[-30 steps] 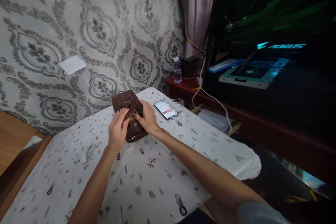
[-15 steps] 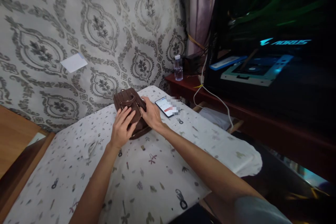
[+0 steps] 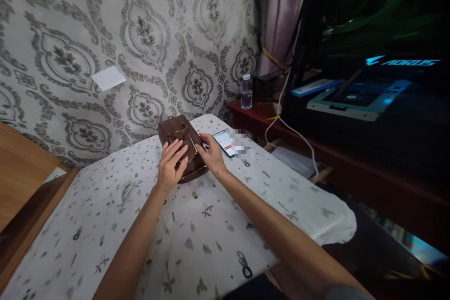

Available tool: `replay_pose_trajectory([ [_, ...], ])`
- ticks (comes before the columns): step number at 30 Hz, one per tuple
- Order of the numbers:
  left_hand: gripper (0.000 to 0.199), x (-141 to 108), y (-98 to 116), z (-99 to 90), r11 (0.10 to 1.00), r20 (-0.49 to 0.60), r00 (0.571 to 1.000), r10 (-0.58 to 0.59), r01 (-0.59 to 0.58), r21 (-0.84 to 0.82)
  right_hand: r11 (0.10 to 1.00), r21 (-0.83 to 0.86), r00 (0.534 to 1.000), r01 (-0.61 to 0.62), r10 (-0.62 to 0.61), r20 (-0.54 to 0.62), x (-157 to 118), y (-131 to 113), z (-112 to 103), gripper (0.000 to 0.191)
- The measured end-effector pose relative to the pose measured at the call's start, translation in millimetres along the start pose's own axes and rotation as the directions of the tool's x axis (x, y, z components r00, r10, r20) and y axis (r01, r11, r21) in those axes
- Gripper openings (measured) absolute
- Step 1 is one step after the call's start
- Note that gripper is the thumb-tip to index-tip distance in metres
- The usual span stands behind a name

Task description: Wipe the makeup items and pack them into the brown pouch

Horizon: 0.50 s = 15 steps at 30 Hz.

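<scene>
A brown handbag (image 3: 178,125) with a top handle and gold-toned zips lies on the patterned white cloth in front of me. Over its left front side, my left hand (image 3: 171,167) is open, fingers loosely spread and thumb apart. Whether its fingertips press on the bag I cannot tell. At the bag's right edge, my right hand (image 3: 213,155) has its thumb near a zip and its forefinger stretched out, with a gap between them. Just right of that hand lies a phone (image 3: 224,140) with a lit screen, part of it blurred out.
The white cloth (image 3: 130,239) covers the surface up to the patterned wall. A red-brown desk (image 3: 236,111) to the right bears a water bottle (image 3: 246,93) and a large dark monitor (image 3: 351,18). A white cable (image 3: 298,137) hangs over its edge. White paper (image 3: 108,78) is on the wall.
The whole view has shifted slightly, so things sit farther right. My right hand has loosened at the bag's edge, its thumb and forefinger now farther apart. My left hand stays over the bag.
</scene>
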<state>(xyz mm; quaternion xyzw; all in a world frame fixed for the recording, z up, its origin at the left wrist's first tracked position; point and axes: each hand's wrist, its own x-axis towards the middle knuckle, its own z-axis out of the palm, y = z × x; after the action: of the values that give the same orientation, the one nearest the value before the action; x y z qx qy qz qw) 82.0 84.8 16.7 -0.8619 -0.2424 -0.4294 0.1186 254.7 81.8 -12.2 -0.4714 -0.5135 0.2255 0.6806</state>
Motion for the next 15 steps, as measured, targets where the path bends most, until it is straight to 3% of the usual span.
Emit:
replay_pose_trajectory([
  [3,0.036,0.0,0.3,0.9,1.0,0.002,1.0,0.009,-0.009,-0.01,0.999,-0.032,0.999,0.041,-0.041,-0.005,-7.5,-5.3,3.3,0.037],
  [8,0.036,0.4,1.8,1.2,1.0,0.0,1.0,0.011,-0.011,-0.027,0.951,-0.233,0.979,0.201,-0.199,0.031,-25.6,-10.7,19.9,0.052],
  [15,0.022,7.1,6.9,-10.9,0.973,-0.005,0.992,-0.123,0.119,-0.197,0.923,-0.298,0.967,0.243,-0.253,0.005,-33.7,0.9,31.4,0.052],
])
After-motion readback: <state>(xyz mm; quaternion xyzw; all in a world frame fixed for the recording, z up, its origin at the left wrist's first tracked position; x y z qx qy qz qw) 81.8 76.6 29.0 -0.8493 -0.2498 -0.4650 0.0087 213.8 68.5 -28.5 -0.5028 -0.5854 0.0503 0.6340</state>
